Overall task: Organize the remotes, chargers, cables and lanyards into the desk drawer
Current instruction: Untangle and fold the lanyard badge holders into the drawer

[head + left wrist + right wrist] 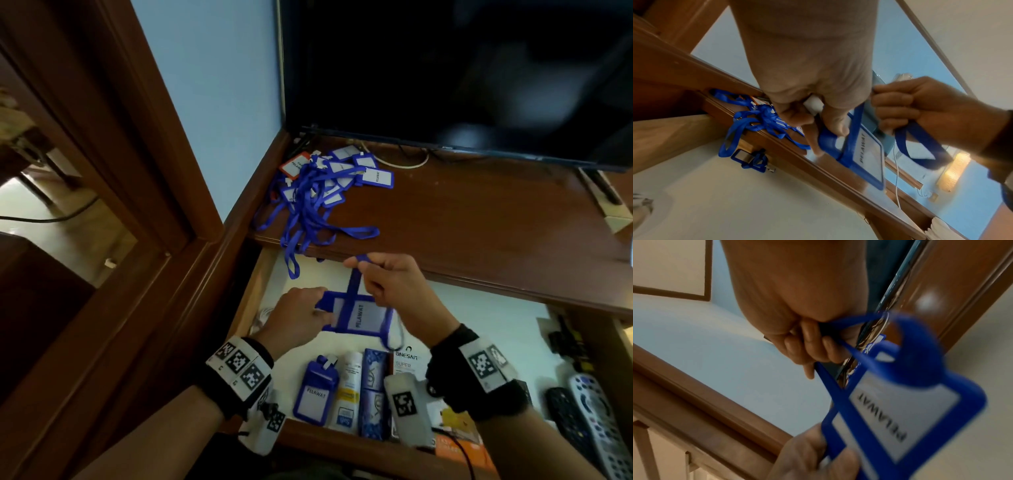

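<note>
Badge holder (359,317) flat, long axis toward hands (301,315).

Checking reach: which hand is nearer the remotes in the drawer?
Right. The right hand holds the strap mid-drawer; the remotes lie by the drawer's right side. The left hand, gripping the badge, is farther left.

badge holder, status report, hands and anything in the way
Left hand grips badge holder. Right hand pinches its strap over open drawer. Lanyard pile on desk.
</note>
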